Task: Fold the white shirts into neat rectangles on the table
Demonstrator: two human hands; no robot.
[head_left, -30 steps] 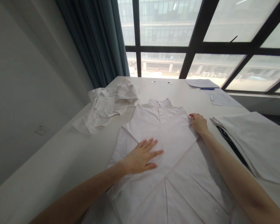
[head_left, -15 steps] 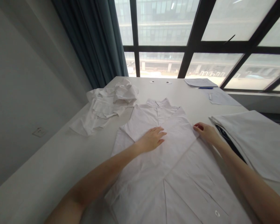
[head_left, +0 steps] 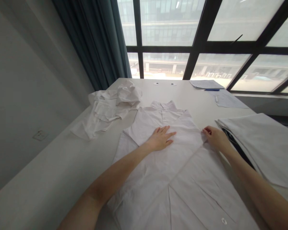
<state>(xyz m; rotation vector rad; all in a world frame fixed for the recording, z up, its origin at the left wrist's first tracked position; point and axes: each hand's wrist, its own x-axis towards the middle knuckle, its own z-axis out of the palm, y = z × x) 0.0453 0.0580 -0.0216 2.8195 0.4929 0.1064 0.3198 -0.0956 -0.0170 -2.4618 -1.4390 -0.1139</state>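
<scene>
Folded white shirt (head_left: 182, 182), lying centred on the table (head_left: 50, 166); left hand (head_left: 161, 139) pressing flat, grip open, fingers spread, smoothing the cloth; right hand (head_left: 216, 139) curling at the shirt's right edge, hold unclear.

The left arm (head_left: 115, 178) and the right arm (head_left: 256, 188) are bare and reach out in front of the person. The left hand (head_left: 161, 138) lies flat with its palm down and its fingers spread wide. The right hand (head_left: 215, 138) is well apart from it, and its fingers curl in. You cannot tell if they pinch.
</scene>
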